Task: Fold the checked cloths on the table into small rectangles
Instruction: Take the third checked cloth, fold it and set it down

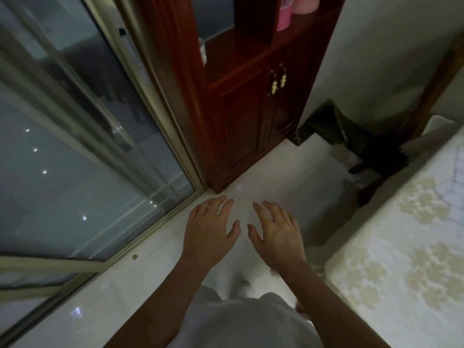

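The left hand [211, 229] and the right hand [277, 234] are held over the pale glossy floor [276, 167], fingers spread, nothing held. At 3 o'clock a floral-covered pale tabletop [401, 247] is seen; at 12 o'clock, a red-brown wooden cabinet [246, 116]. The checked cloths cannot be located.

The counter [401, 247] was cut by the right and bottom edges. The cabinet [251, 109] and the pink things [285, 21] on its shelf were cut at the top. The dark object [351, 136] beside it was too dim to tell.
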`<state>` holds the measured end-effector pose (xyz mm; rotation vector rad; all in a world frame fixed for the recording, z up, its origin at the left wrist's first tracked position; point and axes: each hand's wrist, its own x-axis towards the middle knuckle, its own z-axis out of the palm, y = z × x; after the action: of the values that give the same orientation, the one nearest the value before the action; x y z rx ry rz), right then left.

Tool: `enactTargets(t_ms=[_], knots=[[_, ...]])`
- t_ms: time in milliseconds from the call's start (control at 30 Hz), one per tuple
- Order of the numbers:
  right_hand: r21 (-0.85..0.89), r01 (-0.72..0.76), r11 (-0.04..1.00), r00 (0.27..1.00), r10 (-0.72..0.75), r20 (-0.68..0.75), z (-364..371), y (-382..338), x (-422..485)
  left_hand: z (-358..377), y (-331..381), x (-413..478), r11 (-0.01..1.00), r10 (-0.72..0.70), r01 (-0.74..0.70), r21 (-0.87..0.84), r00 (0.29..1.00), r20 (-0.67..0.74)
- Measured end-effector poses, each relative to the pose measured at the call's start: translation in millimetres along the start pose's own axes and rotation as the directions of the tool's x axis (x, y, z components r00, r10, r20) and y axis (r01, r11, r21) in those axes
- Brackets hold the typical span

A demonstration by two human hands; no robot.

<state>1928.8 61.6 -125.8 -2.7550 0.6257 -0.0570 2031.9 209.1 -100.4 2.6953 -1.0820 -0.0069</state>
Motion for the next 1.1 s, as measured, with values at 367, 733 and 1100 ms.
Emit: enactTargets(t_ms=[367, 733, 1100], knots=[[-0.013, -0.232, 0.973, 0.97, 0.231, -0.081, 1.3, 56.4, 97.0, 32.0, 11.5, 148.0, 0.968, 0.247, -0.241, -0.072, 0.966, 0.082], [-0.087, -0.478, 0.874, 0.873, 0.462, -0.155, -46.6, 117.8, 253.8, 45.5, 34.1, 372.4, 0.868, 0.496, -0.484, -0.109, 0.854, 0.159], [-0.026, -0.693, 0.72, 0.711, 0.677, -0.189, -73.6, 184.8, 312.1, 80.8, 110.9, 488.4, 0.716, 0.698, -0.67, -0.196, 0.684, 0.214]])
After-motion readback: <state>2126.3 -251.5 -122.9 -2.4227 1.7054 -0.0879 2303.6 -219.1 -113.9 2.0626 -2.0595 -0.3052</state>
